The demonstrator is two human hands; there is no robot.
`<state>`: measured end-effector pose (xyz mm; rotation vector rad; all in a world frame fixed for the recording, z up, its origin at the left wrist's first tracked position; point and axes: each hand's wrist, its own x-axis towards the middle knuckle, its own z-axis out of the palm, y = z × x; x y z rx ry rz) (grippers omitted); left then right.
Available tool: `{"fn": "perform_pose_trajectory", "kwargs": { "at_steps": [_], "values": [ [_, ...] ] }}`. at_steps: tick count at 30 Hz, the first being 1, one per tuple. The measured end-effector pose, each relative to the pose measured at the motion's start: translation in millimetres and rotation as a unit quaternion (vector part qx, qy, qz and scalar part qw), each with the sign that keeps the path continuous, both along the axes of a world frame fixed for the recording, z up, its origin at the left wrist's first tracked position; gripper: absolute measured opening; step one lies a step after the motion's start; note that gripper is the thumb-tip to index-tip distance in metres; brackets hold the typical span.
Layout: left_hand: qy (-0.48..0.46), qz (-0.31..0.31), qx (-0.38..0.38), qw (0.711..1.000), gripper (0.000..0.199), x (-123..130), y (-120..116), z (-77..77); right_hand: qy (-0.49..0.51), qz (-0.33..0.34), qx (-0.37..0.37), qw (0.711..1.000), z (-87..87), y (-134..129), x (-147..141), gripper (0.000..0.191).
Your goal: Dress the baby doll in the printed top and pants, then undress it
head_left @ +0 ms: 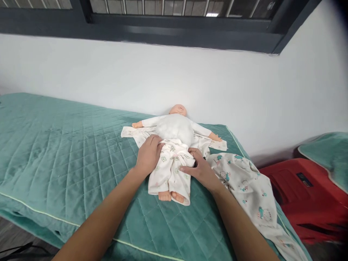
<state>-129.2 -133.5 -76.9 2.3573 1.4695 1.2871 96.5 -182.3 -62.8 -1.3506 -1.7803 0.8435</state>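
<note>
A baby doll (176, 127) with a white cloth body lies on its back on a green quilted cover (95, 145), its arms spread. Patterned white pants (174, 163) cover its legs, and its feet show at the cuffs. My left hand (150, 152) is closed on the waistband at the doll's left-hand side in the picture. On the opposite side, my right hand (200, 166) pinches the pants near the hip between thumb and fingers. Beneath the doll, a patterned white top (217, 145) is spread open, its sleeves reaching out past both arms.
A printed white cloth (244, 185) lies right of the doll and hangs toward the bed's edge. Beyond that edge is a red plastic stool (307, 192). A white wall (108, 76) stands behind, below a dark window frame (176, 34).
</note>
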Motion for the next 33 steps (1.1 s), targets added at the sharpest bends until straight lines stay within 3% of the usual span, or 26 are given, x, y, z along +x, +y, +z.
{"fn": "perform_pose_trajectory", "kwargs": {
  "at_steps": [7,14,18,25,31,33],
  "values": [
    [-0.053,-0.012,-0.012,0.998,0.02,0,2,-5.8,-0.007,-0.016,0.039,0.999,-8.8,7,-5,0.034],
    [-0.135,-0.041,-0.14,0.98,0.027,-8,-54,-9.3,-0.027,-0.079,0.106,0.991,-13.5,6,-9,0.018],
    [-0.172,-0.043,-0.177,0.968,0.02,-14,-75,-13.0,-0.044,-0.048,0.155,0.986,-14.4,3,-8,0.017],
    [-0.136,-0.063,-0.148,0.978,0.029,-15,-71,-12.2,0.012,-0.041,0.042,0.998,-11.6,-29,-11,0.022],
    [-0.193,-0.06,-0.161,0.966,0.023,-19,-70,-16.7,0.029,-0.015,-0.013,0.999,-3.0,-77,-30,0.028],
    [-0.213,-0.063,-0.193,0.956,0.023,-21,-71,-15.4,0.029,0.005,-0.032,0.999,-1.4,-87,-32,0.039]
  ]
}}
